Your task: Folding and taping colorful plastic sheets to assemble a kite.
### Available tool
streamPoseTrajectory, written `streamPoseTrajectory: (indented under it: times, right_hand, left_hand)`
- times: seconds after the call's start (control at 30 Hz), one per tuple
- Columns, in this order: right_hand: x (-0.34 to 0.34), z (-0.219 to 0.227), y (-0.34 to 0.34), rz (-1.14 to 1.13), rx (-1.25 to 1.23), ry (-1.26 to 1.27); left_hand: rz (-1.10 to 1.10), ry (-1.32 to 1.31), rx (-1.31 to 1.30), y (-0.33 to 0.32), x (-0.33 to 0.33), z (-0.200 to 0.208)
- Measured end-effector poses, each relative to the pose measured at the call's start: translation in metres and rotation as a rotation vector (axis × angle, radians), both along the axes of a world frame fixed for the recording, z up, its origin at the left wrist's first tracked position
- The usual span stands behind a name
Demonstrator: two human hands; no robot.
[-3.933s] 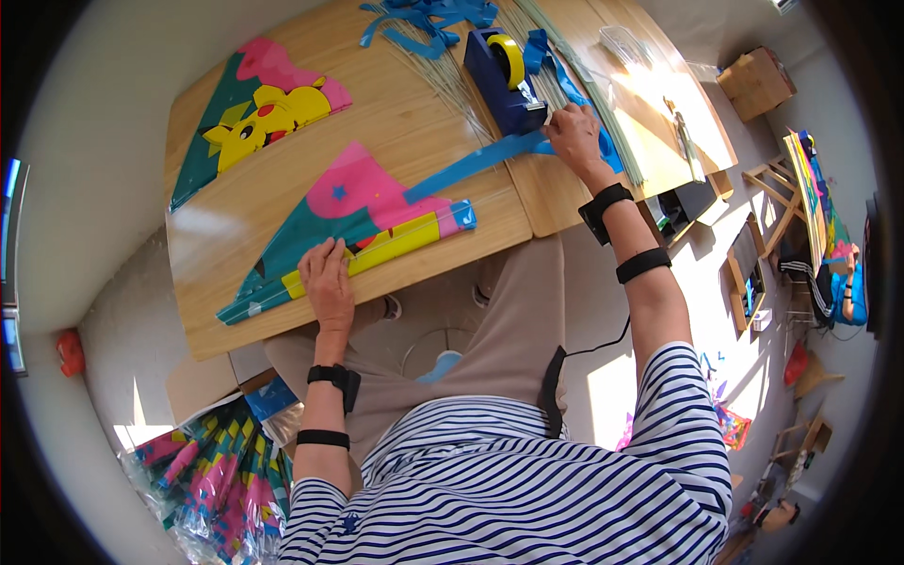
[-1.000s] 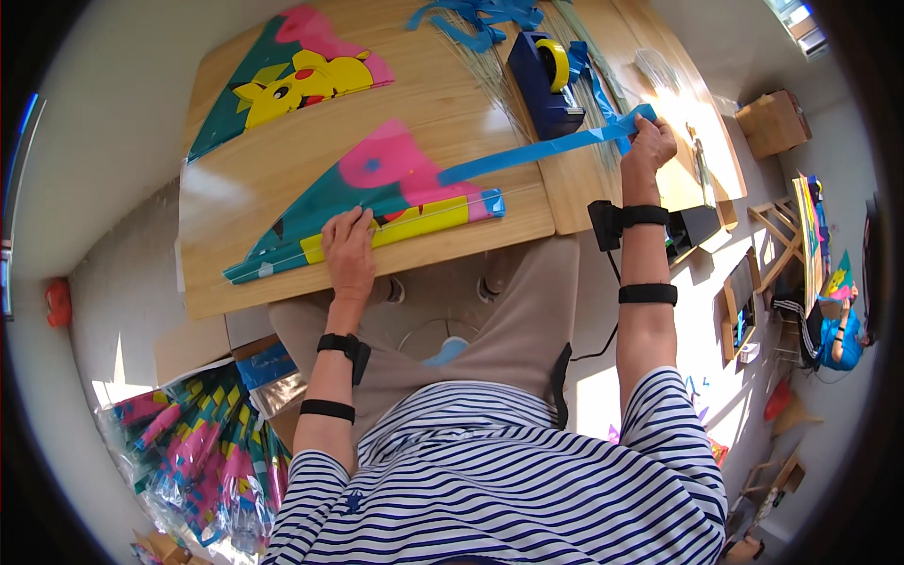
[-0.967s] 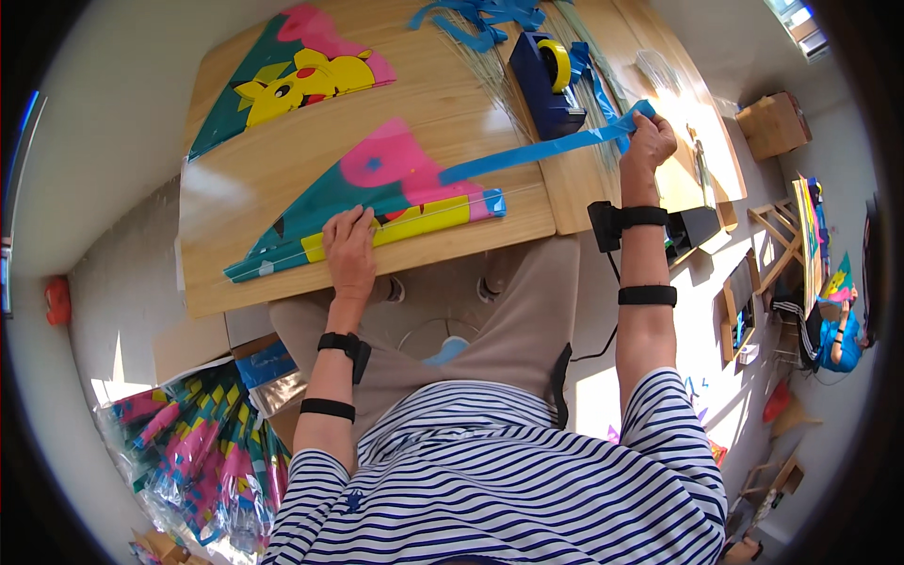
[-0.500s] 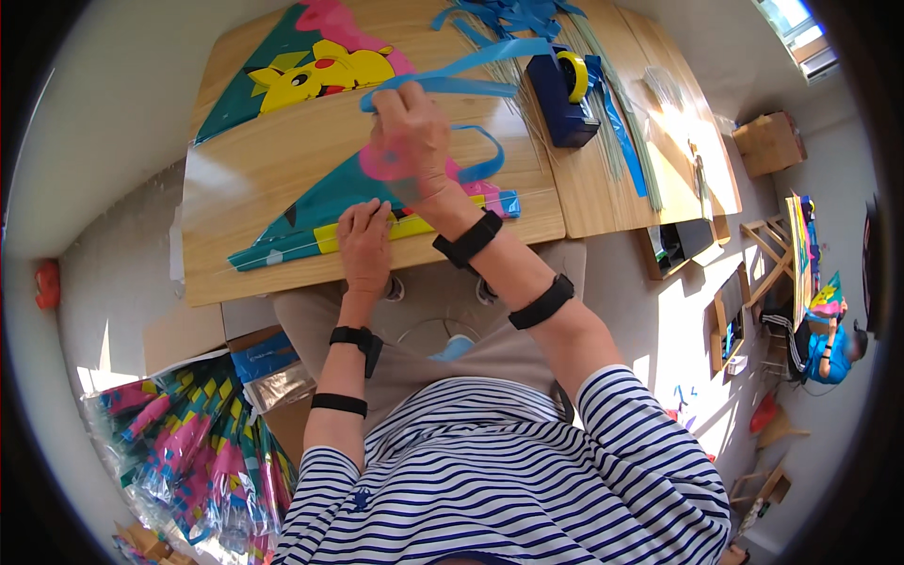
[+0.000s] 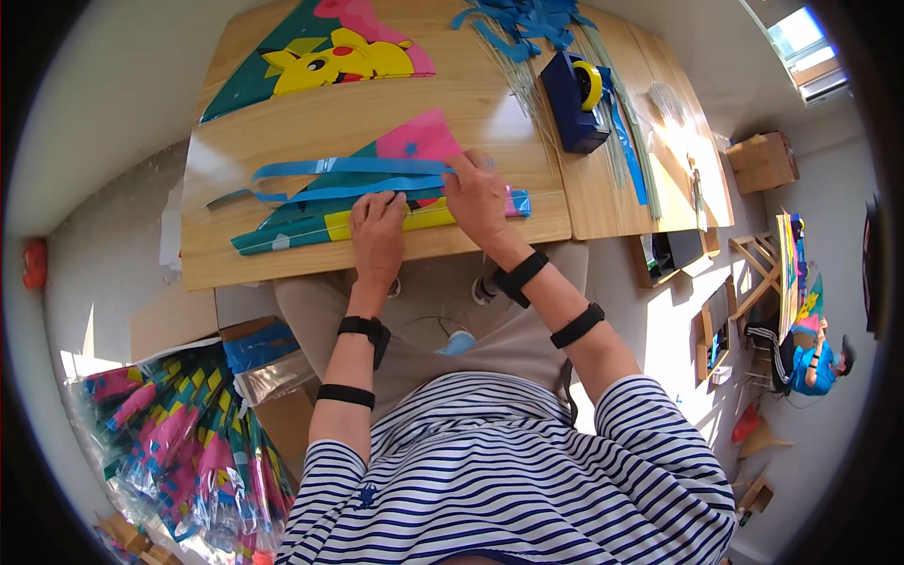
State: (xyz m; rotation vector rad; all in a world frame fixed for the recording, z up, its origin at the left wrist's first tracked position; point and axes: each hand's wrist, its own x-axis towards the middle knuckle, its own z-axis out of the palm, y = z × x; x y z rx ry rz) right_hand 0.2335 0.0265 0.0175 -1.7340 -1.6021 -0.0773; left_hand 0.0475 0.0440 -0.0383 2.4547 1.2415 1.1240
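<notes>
A folded plastic kite [image 5: 414, 141] in green, pink and yellow lies at the table's near edge, a thin pale rod along its lower fold. My left hand [image 5: 379, 231] presses down on this fold, its fingers bent and close together. To its right, my right hand [image 5: 478, 200] is closed over the pink part, with a blue ribbon [image 5: 320, 168] running from its fingers. Two lengths of that ribbon stretch leftward across the kite onto the bare wood. My right fingertips are partly hidden.
Farther off lies another kite [image 5: 344, 64] with a yellow cartoon figure. A dark blue tape dispenser [image 5: 574, 104], blue ribbon strips [image 5: 527, 24] and thin rods occupy the table's right. Bagged kites [image 5: 188, 443] sit at lower left. A person in blue [image 5: 815, 363] sits far right.
My right hand has come down and to the right from above the kite, bringing the ribbon with it. The ribbon's lengths now trail left across the kite. My left hand stays on the fold.
</notes>
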Motion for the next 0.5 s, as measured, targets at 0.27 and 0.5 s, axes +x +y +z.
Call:
streamPoseTrajectory:
  times: [0.27, 0.5]
  right_hand:
    - [0.064, -0.017, -0.020, -0.196, -0.144, -0.094]
    - [0.039, -0.038, -0.002, -0.205, -0.095, -0.182]
  left_hand:
    - [0.025, 0.066, -0.014, 0.000, -0.001, 0.001]
    - [0.011, 0.060, -0.029, 0.001, -0.001, 0.002]
